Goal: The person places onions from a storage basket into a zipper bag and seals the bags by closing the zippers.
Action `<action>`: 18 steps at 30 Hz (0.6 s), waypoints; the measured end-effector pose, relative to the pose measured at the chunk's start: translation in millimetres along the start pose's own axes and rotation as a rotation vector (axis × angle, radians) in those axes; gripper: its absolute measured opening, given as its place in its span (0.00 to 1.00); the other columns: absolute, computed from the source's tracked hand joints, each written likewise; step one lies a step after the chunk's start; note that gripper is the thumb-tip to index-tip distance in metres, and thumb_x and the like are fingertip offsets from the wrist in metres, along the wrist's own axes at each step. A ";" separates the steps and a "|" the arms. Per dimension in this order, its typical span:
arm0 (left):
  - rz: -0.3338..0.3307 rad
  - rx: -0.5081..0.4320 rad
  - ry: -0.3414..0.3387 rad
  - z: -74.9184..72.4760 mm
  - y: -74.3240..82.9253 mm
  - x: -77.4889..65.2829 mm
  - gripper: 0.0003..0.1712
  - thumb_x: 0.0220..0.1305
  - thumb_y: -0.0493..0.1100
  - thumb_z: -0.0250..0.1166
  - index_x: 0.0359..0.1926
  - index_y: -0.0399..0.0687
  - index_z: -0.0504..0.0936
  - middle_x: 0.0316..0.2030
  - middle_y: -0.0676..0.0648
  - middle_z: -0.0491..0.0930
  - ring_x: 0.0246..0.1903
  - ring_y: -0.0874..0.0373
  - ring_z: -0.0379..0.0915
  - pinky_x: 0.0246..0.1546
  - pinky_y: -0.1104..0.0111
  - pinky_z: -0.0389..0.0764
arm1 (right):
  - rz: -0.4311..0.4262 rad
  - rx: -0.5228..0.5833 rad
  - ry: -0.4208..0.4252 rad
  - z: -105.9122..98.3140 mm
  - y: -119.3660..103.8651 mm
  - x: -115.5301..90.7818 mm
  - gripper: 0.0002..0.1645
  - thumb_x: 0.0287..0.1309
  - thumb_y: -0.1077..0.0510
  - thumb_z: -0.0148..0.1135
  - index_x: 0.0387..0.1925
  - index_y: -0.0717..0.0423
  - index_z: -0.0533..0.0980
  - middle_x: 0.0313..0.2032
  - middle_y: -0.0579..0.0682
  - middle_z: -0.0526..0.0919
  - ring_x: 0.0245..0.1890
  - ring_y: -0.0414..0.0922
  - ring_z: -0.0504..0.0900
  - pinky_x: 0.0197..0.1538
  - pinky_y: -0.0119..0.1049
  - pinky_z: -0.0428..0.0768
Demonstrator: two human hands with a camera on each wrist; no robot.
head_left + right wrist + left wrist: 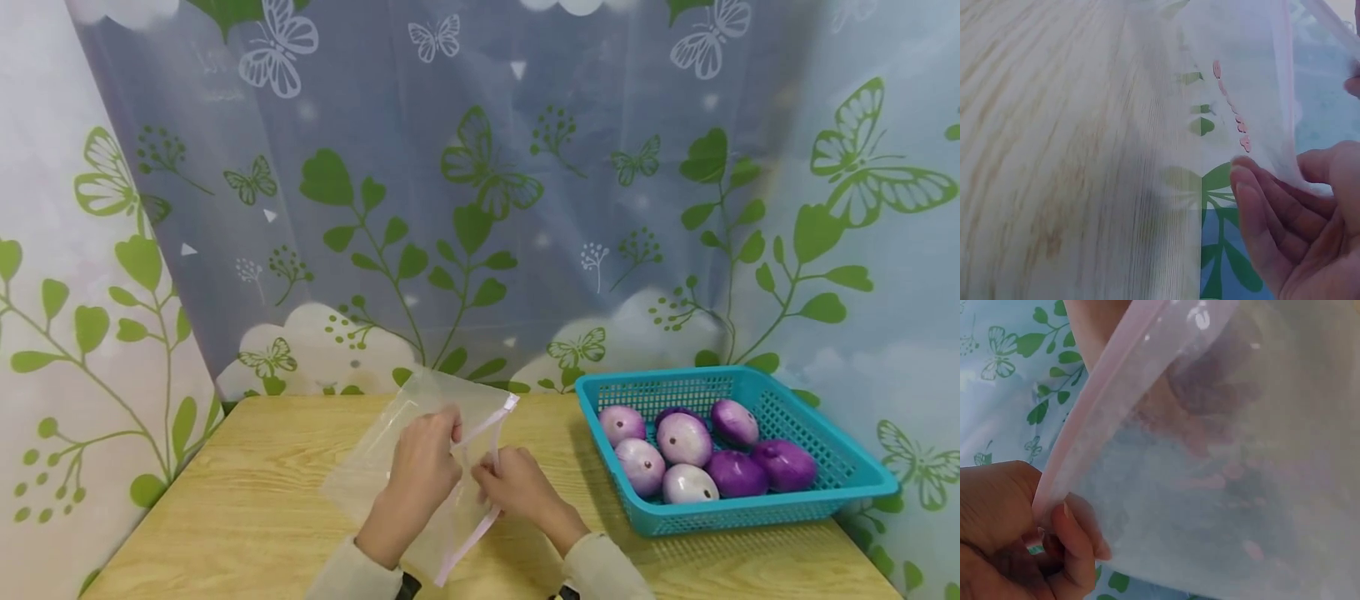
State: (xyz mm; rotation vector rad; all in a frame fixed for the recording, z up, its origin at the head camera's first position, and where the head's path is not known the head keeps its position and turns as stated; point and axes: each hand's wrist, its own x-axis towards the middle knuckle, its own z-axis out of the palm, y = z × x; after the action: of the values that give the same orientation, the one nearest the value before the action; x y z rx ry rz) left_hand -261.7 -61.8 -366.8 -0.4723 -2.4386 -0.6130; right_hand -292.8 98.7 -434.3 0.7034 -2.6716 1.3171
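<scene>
1. We see one clear, pink-zipped plastic bag (375,450) over one wooden table (262,492).
2. Left hand (422,457) and right hand (521,483) pinch its edge.
3. We count eight round purple-and-white onions (683,440) in one turquoise plastic basket (757,510).

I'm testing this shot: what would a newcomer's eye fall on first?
Probably the round purplish vegetables in the turquoise plastic basket, on the woodgrain table at right. Next, the translucent plastic bag with pink edges, held centrally by left hand and right hand. Behind hangs a bluish sheet with green butterflies.
</scene>
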 end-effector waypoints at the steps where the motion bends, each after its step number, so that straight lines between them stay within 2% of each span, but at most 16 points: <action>1: 0.003 -0.002 0.004 0.2 0.7 0.4 0.24 0.31 0.15 0.60 0.23 0.48 0.69 0.17 0.50 0.68 0.19 0.58 0.60 0.17 0.73 0.60 | 0.013 -0.005 0.017 0.5 0.6 0.4 0.18 0.69 0.59 0.60 0.23 0.61 0.82 0.17 0.52 0.85 0.09 0.33 0.74 0.12 0.27 0.76; 4: 0.017 0.029 0.066 -3.0 2.9 2.8 0.23 0.31 0.15 0.59 0.21 0.48 0.70 0.17 0.51 0.70 0.18 0.58 0.61 0.16 0.73 0.62 | 0.056 -0.007 0.051 1.8 2.9 -0.3 0.22 0.67 0.58 0.62 0.15 0.58 0.77 0.14 0.50 0.83 0.08 0.32 0.73 0.12 0.26 0.75; 9: 0.058 0.108 0.303 -18.6 6.0 10.0 0.23 0.29 0.14 0.58 0.19 0.47 0.73 0.17 0.50 0.72 0.16 0.57 0.64 0.13 0.70 0.66 | 0.106 -0.043 0.035 2.6 8.1 -4.7 0.26 0.63 0.63 0.60 0.09 0.51 0.70 0.10 0.43 0.79 0.08 0.31 0.72 0.12 0.23 0.74; 11: 0.072 0.122 0.356 -24.9 7.4 12.9 0.22 0.30 0.14 0.58 0.19 0.46 0.74 0.17 0.50 0.71 0.16 0.57 0.64 0.13 0.70 0.66 | 0.108 -0.047 0.016 1.6 9.5 -6.0 0.27 0.63 0.64 0.59 0.08 0.50 0.69 0.09 0.40 0.76 0.08 0.31 0.71 0.13 0.22 0.71; 14: 0.055 0.121 0.330 -30.3 8.3 14.8 0.22 0.31 0.14 0.57 0.21 0.45 0.76 0.17 0.49 0.71 0.16 0.57 0.63 0.13 0.71 0.64 | 0.096 -0.051 -0.006 -0.9 10.4 -6.4 0.28 0.64 0.64 0.59 0.07 0.49 0.69 0.08 0.39 0.74 0.08 0.31 0.70 0.13 0.21 0.70; 18: -0.009 0.104 0.190 -32.4 7.7 12.4 0.21 0.33 0.16 0.57 0.25 0.44 0.78 0.19 0.48 0.72 0.17 0.55 0.65 0.13 0.71 0.64 | 0.070 -0.077 -0.015 -3.3 12.0 -5.8 0.26 0.63 0.63 0.60 0.08 0.51 0.71 0.09 0.42 0.78 0.08 0.30 0.70 0.12 0.23 0.72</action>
State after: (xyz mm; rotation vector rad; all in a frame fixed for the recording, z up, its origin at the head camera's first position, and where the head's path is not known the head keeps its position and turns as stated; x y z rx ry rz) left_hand -253.4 -69.9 -333.2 -0.3441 -2.2796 -0.5079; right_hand -293.3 109.7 -442.6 0.6186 -2.7654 1.2215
